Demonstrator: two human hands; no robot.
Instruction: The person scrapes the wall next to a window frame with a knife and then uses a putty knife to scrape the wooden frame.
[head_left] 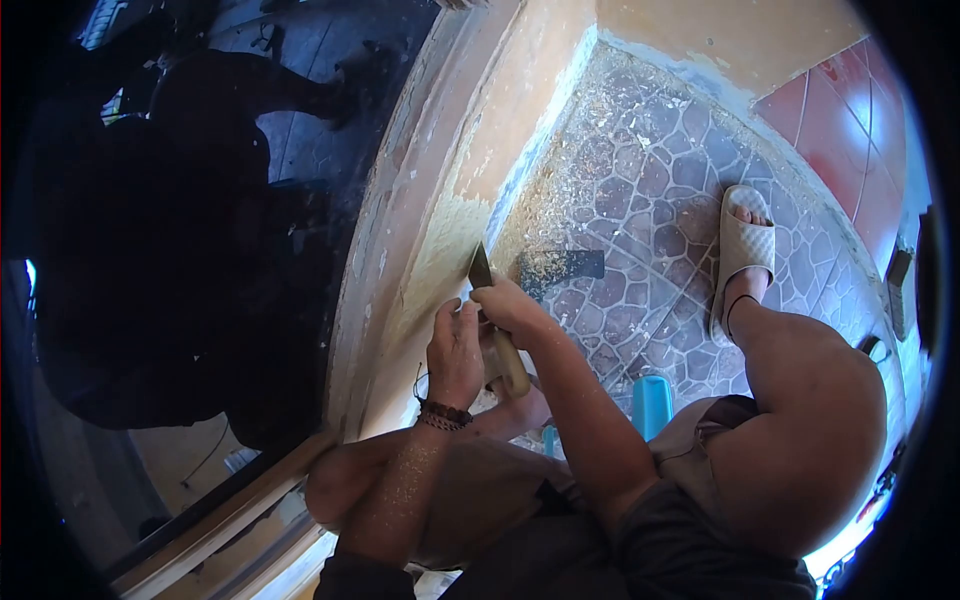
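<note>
A putty knife (pixel 513 366) with a pale handle is gripped in my right hand (pixel 508 306). Its dark blade points up and left, tip right at the low wall ledge (pixel 447 235), where the paint is scraped to a pale yellowish patch. Close beside it, my left hand (pixel 456 352) has its fingers stretched upward, fingertips near the blade's base and holding nothing visible. Dark bracelets (pixel 443 414) circle the left wrist, and pale dust speckles that forearm.
Paint flakes (pixel 560 180) litter the stone-patterned floor (pixel 655 225) along the wall. A dark flat piece (pixel 580 264) lies there, partly covered in flakes. A blue object (pixel 651 405) stands near my legs. To the left is dark reflective glass (pixel 300 220); my sandalled foot (pixel 747 240) is at right.
</note>
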